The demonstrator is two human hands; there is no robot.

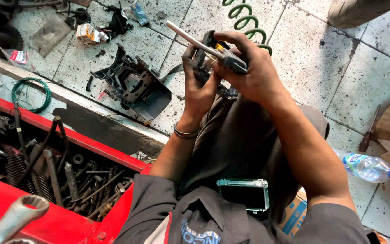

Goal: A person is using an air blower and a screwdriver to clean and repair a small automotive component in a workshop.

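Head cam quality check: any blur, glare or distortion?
Head view: even daylight, soft shadows; both hands, left hand and right hand, sharp around the small dark part; large silver spanner at the near corner is soft; mild glare on clear plastic bottle; wide-angle bending at edges.

Red toolbox (68, 140), green coiled hose (244, 20)
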